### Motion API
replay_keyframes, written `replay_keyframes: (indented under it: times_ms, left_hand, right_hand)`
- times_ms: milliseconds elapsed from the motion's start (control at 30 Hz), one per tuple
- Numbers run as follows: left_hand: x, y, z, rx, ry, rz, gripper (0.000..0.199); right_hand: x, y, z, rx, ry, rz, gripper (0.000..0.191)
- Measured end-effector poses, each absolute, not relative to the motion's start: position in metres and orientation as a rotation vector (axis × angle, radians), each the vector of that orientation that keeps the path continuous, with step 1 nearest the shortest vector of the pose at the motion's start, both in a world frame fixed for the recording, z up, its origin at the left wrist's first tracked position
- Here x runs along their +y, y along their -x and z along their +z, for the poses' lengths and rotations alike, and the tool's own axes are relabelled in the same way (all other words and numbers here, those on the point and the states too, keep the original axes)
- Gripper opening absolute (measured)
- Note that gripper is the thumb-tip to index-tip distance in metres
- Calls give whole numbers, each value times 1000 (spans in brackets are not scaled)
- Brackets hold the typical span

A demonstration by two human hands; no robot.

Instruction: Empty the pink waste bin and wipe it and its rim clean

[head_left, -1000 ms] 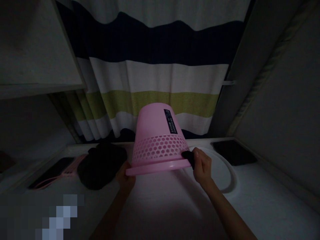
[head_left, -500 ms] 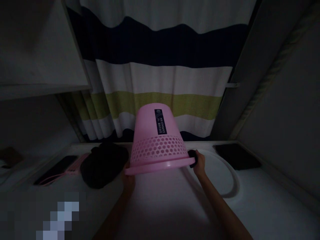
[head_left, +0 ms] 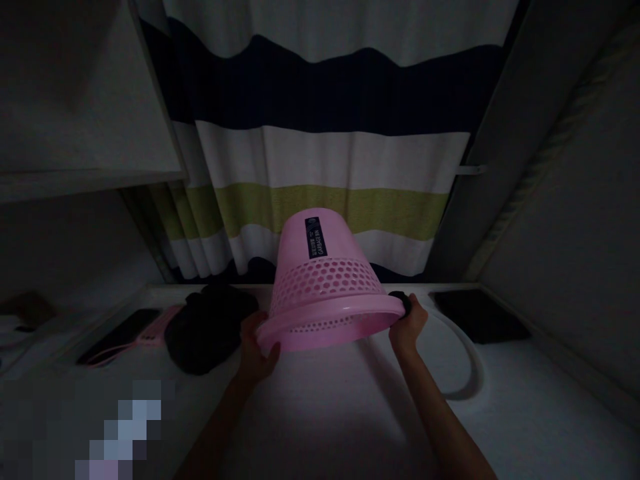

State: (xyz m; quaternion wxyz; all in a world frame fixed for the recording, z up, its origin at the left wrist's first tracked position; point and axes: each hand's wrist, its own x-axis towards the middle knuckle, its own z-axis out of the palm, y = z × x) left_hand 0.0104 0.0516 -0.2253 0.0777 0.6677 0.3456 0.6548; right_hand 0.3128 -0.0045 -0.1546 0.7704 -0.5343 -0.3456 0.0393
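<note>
A pink garbage bin (head_left: 333,273), with a dark label and a band of hexagonal holes, is held upside down, mouth facing down and toward me. My left hand (head_left: 256,350) grips the left of its rim, thumb at the edge. My right hand (head_left: 410,323) grips the right side of the rim, where a small black piece (head_left: 401,302) sits under the fingers; what that piece is I cannot make out. Inside the tilted mouth, part of the perforated wall shows. A crumpled black plastic bag (head_left: 210,333) lies just left of my left hand.
Left on the white table (head_left: 320,427) lie a dark flat device (head_left: 120,333) and a pink object with a cord loop (head_left: 157,327). At right are a large round white rim (head_left: 475,373) and a black flat item (head_left: 477,315). Behind hangs a striped curtain (head_left: 320,157); a shelf (head_left: 90,177) juts out upper left.
The bin has tipped so that its mouth now shows more toward me, and it has shifted slightly right. Both hands moved with it; my left hand shows more clearly at the rim.
</note>
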Motion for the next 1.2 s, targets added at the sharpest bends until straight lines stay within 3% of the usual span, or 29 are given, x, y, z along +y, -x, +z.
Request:
replay_keyframes:
  times_ms: [100, 300, 400, 500, 867, 1200]
  left_hand:
    - [38, -10, -191, 1006, -2349, 2255, 63]
    - [-11, -29, -119, 875, -2709, 2321, 61]
    - [-34, -36, -94, 695, -2788, 2268, 47]
    - [-43, -42, -78, 868, -2856, 2009, 27]
    - [-28, -60, -87, 968, -2792, 1607, 13]
    - [-24, -58, -92, 948, -2874, 1659, 6]
  right_hand:
    - [-12, -320, -149, -760, 1172, -14, 40]
    - [-32, -312, -136, -941, 1144, -258, 37]
    - [-47, -304, -128, -1308, 954, -675, 31]
    - [-58, -300, -121, -1468, 836, -902, 27]
    - [-68, -277, -113, -1614, 836, -900, 18]
    - [-71, -269, -107, -1659, 822, -892, 16]
